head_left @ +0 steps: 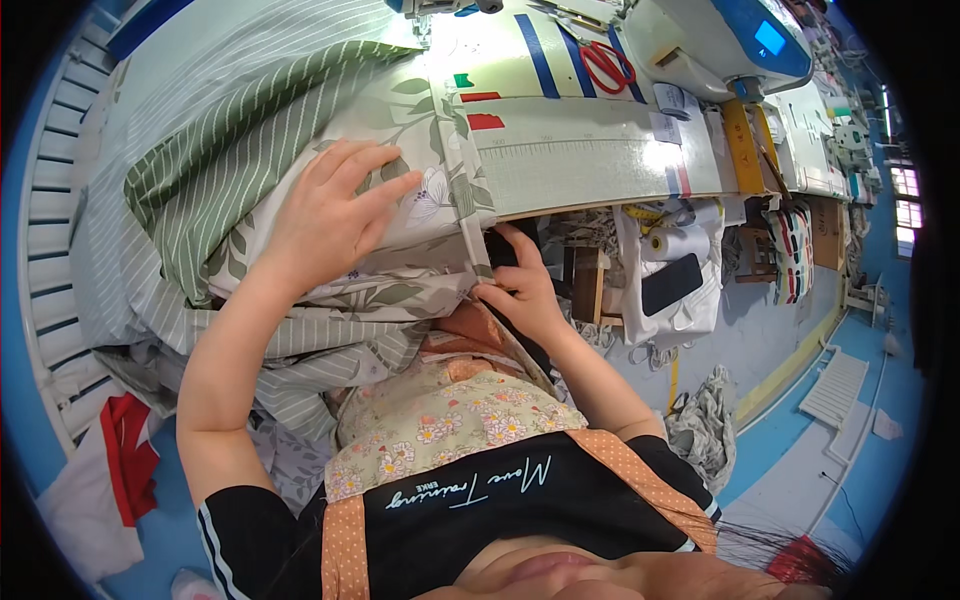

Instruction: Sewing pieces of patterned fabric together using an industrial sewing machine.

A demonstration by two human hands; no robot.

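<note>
My left hand lies with fingers spread on a pale fabric with a grey-green leaf and flower print. Its folded edge strip runs from the table's front edge up toward the presser foot of a sewing machine. At the front edge, my right hand has its thumb and fingers closed on the hanging border of this fabric; part of the grip is hidden. Green white-striped fabric is folded over to the left, and more striped cloth gathers in my lap.
Red-handled scissors lie on the sewing table beside blue tape strips. A machine head with a lit screen stands at the right. Below are a phone and a white thread cone. A white slatted rack borders the left.
</note>
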